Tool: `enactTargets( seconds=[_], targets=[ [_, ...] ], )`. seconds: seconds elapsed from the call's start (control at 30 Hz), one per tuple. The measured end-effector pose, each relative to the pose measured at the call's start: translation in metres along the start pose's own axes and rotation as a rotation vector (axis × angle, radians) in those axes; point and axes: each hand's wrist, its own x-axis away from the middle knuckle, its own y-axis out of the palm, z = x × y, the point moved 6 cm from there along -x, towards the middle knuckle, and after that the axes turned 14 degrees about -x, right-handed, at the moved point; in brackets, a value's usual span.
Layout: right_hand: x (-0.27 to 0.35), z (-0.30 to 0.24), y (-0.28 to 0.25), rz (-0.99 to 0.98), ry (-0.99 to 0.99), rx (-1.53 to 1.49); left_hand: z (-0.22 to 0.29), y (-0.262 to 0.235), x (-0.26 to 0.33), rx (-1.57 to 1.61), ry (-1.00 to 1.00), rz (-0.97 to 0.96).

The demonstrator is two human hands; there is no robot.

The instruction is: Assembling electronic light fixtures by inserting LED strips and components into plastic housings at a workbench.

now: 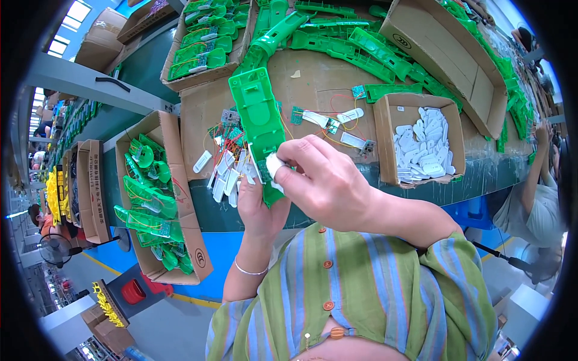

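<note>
Head view, workbench from above. My left hand point(260, 207) grips the lower end of a long green plastic shell point(259, 123), fingers closed around it from beneath so that it tilts up and away over the cardboard-covered bench point(319, 78). My right hand point(325, 180) is closed in a pinch on a small white plastic piece point(275, 163), pressed against the shell's lower end just above the left hand. Loose white pieces with wired circuit boards point(232, 174) lie on the bench directly beneath the shell; a box of white pieces point(421, 144) sits to the right, and a box of green assemblies point(150, 198) to the left. As I judge it, seating calls for the white piece held square to its recess, steady thumb pressure, and the left hand bracing the shell against twist.
</note>
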Motion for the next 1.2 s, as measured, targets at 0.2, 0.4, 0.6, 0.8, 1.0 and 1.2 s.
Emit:
enactTargets(
  seconds=[0.2, 0.4, 0.6, 0.8, 1.0, 1.2],
  targets=[
    [0.012, -0.001, 0.003, -0.037, -0.063, 0.037, 0.003, 0.003, 0.007, -0.152, 0.029, 0.074],
    [0.031, 0.013, 0.011, 0.018, -0.132, 0.06, 0.001, -0.002, 0.008, -0.41, -0.053, 0.096],
    [0.033, 0.016, 0.007, 0.002, -0.064, -0.013, 0.002, 0.002, 0.008, -0.602, 0.077, 0.075],
    [0.034, 0.035, -0.032, 0.254, 0.419, -0.573, 0.016, 0.025, 0.009, -0.547, 0.022, -0.002],
    [0.049, 0.043, 0.0, 0.157, 0.691, -1.135, 0.021, 0.029, 0.017, -0.601, 0.142, 0.1],
    [0.046, 0.044, 0.002, 0.23, 0.645, -1.095, 0.026, 0.029, 0.017, -0.712, 0.173, 0.088]
  ],
)
